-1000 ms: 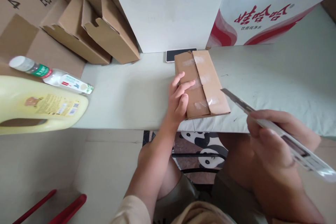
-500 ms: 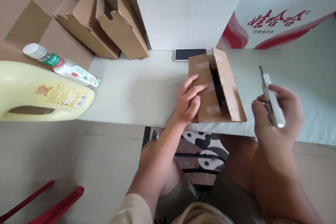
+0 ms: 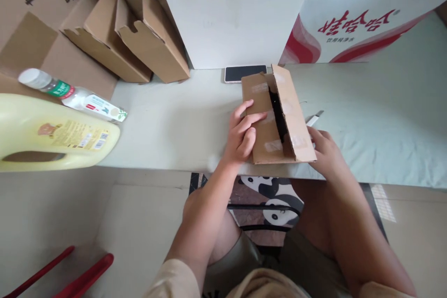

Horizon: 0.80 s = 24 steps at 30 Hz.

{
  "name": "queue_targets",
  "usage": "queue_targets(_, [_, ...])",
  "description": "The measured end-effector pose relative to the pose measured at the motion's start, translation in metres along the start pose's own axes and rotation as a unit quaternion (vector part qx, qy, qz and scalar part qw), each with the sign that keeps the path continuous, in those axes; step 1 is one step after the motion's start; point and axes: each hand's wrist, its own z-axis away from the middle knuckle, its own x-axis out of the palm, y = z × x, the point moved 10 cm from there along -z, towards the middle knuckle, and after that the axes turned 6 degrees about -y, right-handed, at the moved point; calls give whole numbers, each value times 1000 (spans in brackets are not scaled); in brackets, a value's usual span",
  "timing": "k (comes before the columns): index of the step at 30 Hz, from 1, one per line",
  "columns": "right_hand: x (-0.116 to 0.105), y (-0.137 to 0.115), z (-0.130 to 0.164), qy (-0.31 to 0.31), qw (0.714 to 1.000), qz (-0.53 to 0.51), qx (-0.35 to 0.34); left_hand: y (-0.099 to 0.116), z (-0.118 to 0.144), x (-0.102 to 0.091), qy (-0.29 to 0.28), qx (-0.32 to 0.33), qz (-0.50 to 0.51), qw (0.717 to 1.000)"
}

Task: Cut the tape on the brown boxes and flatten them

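Note:
On the table edge in front of me lies a small brown cardboard box [image 3: 257, 116] with strips of clear tape across it. Its right flap [image 3: 291, 111] is raised, leaving a dark gap along the top. My left hand [image 3: 241, 132] rests on the box's left side, fingers spread and pressing on the cardboard. Close against the right side is my right hand [image 3: 324, 151], fingers curled round a white utility knife [image 3: 313, 119]. Only the knife's front end shows, low by the table; the flap and hand hide the rest and my thumb.
A phone [image 3: 245, 74] lies behind the box, before a white carton [image 3: 233, 23]. A red-and-white carton [image 3: 349, 23] stands right of it. At left are folded brown boxes [image 3: 153, 42], a clear bottle [image 3: 75, 95] and a yellow jug [image 3: 57, 135].
My right hand has moved left and down with the utility knife, from above the table to the box's right side. My left hand keeps its place on the box. The view has shifted slightly.

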Motion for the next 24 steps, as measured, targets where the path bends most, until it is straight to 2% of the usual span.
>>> queue_targets(3, [-6,-9,2,-8,994,-99,41,-5,1,-2,0,-12,5,1000])
queue_targets(5, [0,-19,3,-46,985,-163,45,-9,1,-3,-1,-25,14,1000])
queue_targets(8, [13,-27,5,-99,973,-202,54,-19,4,-8,5,-48,40,998])
queue_targets(12, [24,-23,5,-112,964,-229,81,-45,12,-28,77,-105,123,984])
queue_targets(15, [30,-16,4,-110,952,-270,97,-72,23,-41,142,-195,178,954])
queue_targets(17, [33,-11,3,-107,944,-295,100,-85,28,-40,162,-253,220,928])
queue_targets(21, [27,-5,5,-67,943,-319,68,-101,37,-13,143,-366,360,846])
queue_targets(22, [25,-7,5,-55,941,-330,44,-101,37,-8,138,-378,380,833])
queue_targets(24, [19,-14,7,-26,929,-368,-20,-99,34,-5,143,-371,387,832])
